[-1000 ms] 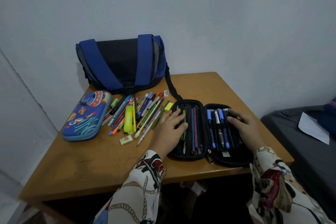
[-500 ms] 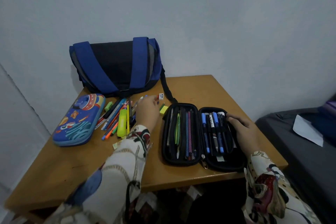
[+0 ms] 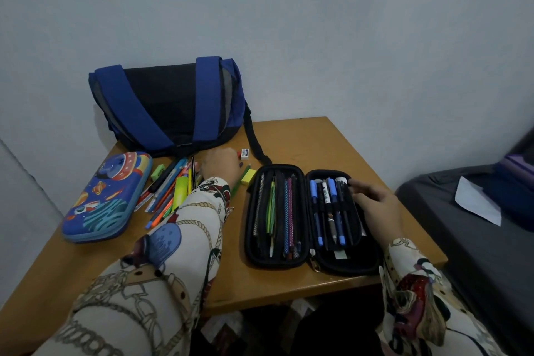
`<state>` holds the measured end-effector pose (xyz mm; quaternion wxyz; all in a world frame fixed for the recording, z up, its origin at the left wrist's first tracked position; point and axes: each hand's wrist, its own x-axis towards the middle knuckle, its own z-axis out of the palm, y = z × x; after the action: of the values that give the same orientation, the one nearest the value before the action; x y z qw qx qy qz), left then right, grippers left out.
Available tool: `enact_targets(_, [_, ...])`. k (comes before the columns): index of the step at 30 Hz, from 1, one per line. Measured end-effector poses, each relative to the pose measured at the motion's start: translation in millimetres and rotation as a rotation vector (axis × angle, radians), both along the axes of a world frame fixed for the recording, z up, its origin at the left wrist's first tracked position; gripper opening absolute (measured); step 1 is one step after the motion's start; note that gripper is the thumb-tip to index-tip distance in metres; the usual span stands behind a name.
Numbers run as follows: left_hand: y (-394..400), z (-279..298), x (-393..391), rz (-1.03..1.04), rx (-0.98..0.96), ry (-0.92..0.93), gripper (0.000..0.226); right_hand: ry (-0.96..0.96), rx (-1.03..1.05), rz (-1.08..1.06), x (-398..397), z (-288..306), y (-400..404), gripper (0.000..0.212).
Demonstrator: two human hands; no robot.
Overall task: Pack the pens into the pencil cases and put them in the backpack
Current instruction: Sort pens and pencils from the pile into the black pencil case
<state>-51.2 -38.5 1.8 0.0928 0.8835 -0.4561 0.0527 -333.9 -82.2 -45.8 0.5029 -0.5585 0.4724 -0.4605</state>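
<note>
Pens [image 3: 170, 191] lie loose near the table's [image 3: 303, 136] far left corner, and the left hand [image 3: 221, 166] has left the open black case [image 3: 312, 220] to reach them; its fingers seem curled, their hold unclear. The right hand [image 3: 375, 205] rests relaxed on the case's right half. Backpack [image 3: 170, 104] waits behind.

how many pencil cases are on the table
2. A blue rocket-print pencil case lies closed at the table's left, beside the loose pens. A black pencil case lies open near the front edge, pens in both halves. None seems hidden.
</note>
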Motion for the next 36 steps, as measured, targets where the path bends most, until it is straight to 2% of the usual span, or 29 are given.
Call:
enact_targets(3, [-5.6, 3.1, 1.0, 0.064, -0.173, 0.159, 0.023, -0.026, -0.015, 0.012, -0.6, 0.4, 0.9, 0.023])
enact_targets(5, [-14.2, 8.6, -3.9, 0.096, -0.345, 0.368, 0.022, -0.040, -0.026, 0.009, 0.2, 0.2, 1.2, 0.020])
enact_targets(7, [-26.9, 14.3, -14.6, 0.037, -0.495, 0.571, 0.019, -0.049, -0.034, 0.013, 0.9, 0.4, 1.3, 0.023])
enact_targets(12, [-49.3, 20.1, -66.9, -0.244, -0.563, 0.962, 0.015, -0.106, -0.030, 0.026, -1.8, 4.8, 2.8, 0.036])
enact_targets(17, [-63.9, 11.5, -88.6, -0.322, -0.689, 1.109, 0.024, -0.148, -0.019, 0.015, -3.1, 3.5, 2.1, 0.040])
enact_targets(22, [-66.5, 7.4, -86.8, -0.423, -0.618, 1.032, 0.073, -0.167, -0.012, 0.016, -3.3, 3.2, 0.5, 0.042])
enact_targets(25, [-69.2, 5.6, -85.2, -0.451, -0.533, 0.990, 0.065, -0.164, -0.017, 0.011, -3.1, 3.7, 1.1, 0.041])
enact_targets(29, [-74.1, 2.8, -87.7, -0.426, -0.459, 1.026, 0.053, -0.159, -0.016, 0.010, -3.4, 3.5, 1.0, 0.039])
enact_targets(36, [-85.6, -1.4, -97.6, -0.381, -0.359, 0.916, 0.064, -0.132, -0.025, 0.009, -3.3, 0.4, -1.1, 0.036])
